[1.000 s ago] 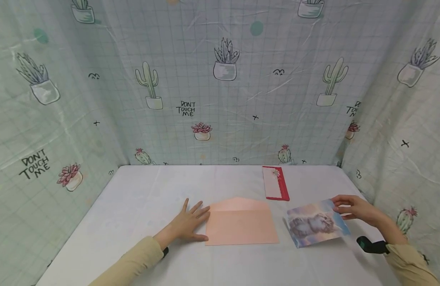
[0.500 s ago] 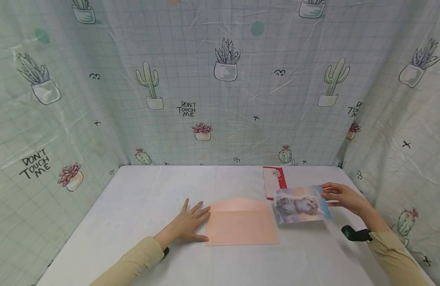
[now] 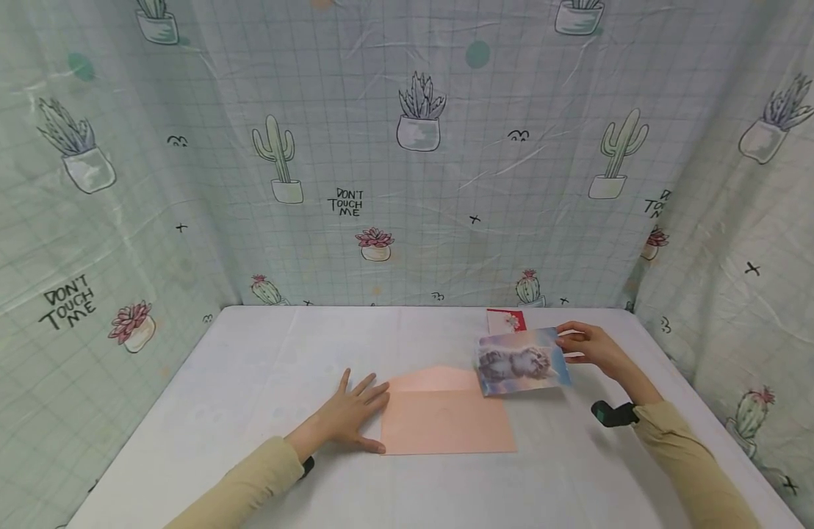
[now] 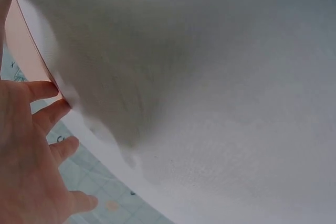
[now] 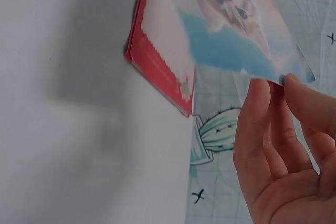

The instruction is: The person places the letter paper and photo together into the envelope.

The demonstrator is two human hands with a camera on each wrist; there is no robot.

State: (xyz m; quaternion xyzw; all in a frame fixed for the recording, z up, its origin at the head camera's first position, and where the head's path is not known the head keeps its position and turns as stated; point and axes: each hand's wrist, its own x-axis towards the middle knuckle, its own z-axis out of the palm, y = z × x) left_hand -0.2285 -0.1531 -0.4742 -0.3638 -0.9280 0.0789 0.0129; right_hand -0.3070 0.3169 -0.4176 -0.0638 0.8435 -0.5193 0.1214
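Note:
A peach envelope (image 3: pixel 447 426) lies on the table with its flap opened toward the back. Spread fingers of my left hand (image 3: pixel 347 413) rest at the envelope's left edge; the left wrist view shows the same hand (image 4: pixel 31 145) touching that edge. My right hand (image 3: pixel 595 349) pinches the right end of a card with a cat picture (image 3: pixel 519 362) between thumb and fingers. The card is raised and tilted, overlapping the envelope's upper right corner in the head view. In the right wrist view, the thumb and fingers of my right hand (image 5: pixel 286 145) grip the card's edge (image 5: pixel 231 51).
Behind the card, a red and white card with a flower (image 3: pixel 506 320) lies partly hidden; it shows as a red-bordered stack (image 5: pixel 163 56) in the right wrist view. The white table (image 3: pixel 301 338) is enclosed by a cactus-print curtain (image 3: pixel 328 147) at the back and sides.
My right hand has carried the cat card leftward and toward the back, over the envelope's corner and in front of the red and white card. My left hand has stayed in place.

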